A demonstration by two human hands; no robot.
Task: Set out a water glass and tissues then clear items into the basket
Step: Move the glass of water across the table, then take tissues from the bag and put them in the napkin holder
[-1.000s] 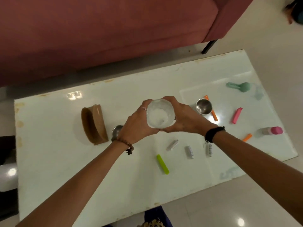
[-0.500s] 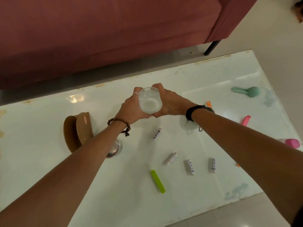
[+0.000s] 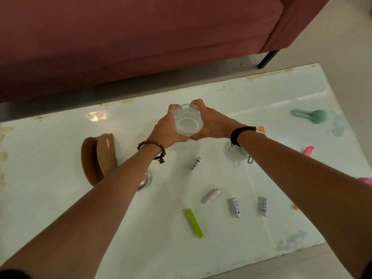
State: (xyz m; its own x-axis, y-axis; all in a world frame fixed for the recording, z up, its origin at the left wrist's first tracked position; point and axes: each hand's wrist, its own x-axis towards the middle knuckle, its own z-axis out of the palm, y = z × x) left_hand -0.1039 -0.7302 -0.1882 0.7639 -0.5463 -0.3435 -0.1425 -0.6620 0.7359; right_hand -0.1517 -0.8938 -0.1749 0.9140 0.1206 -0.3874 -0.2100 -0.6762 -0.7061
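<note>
A clear water glass [image 3: 188, 120] is upright between both hands over the far middle of the white glass table [image 3: 60, 208]. My left hand [image 3: 167, 129] wraps its left side and my right hand [image 3: 211, 123] wraps its right side. A brown wooden holder [image 3: 98, 158] stands to the left with nothing visible in it. No basket or tissues show in this view.
Several white batteries [image 3: 235, 207] and a green clip [image 3: 194, 223] lie near the front. A steel cup [image 3: 144, 181] sits half hidden under my left forearm. A teal scoop [image 3: 311, 115], pink clip [image 3: 308, 151] and orange clip [image 3: 261, 129] lie right. A maroon sofa [image 3: 141, 37] stands beyond the table.
Both hands have carried the glass away from me toward the table's far edge. The view has shifted forward with them.
</note>
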